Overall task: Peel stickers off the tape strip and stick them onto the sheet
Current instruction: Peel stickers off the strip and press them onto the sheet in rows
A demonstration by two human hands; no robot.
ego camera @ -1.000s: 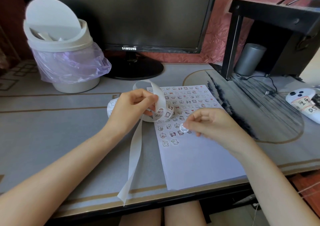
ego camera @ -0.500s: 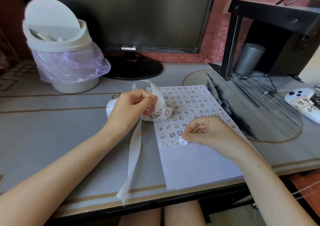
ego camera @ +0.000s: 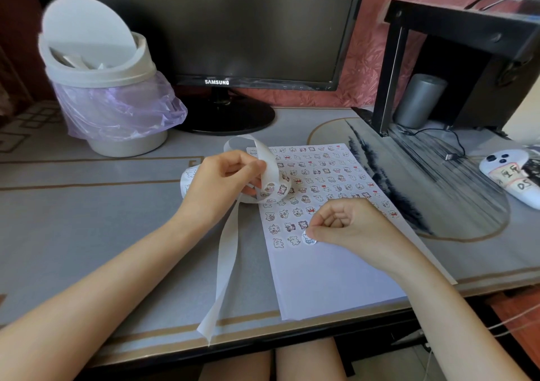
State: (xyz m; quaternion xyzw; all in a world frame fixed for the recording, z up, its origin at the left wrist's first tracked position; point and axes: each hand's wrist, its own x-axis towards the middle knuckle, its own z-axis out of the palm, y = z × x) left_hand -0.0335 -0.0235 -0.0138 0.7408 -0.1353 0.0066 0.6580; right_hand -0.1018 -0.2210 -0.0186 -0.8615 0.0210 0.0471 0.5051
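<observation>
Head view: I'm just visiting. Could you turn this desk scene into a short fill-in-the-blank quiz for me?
1. The left hand holds the ____.
2. The right hand pinches a sticker against the ____.
3. The monitor bears the name ____.
4. The bin is lined with a ____ bag.
Missing words: tape strip; sheet; SAMSUNG; purple.

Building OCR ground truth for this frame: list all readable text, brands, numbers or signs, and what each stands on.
"SAMSUNG": lower bezel of the monitor.
Handwritten label on the white controller: marker scrawl, too blurred to read.
Cartoon stickers on the sheet and the tape strip: pictures only, no legible text.
</observation>
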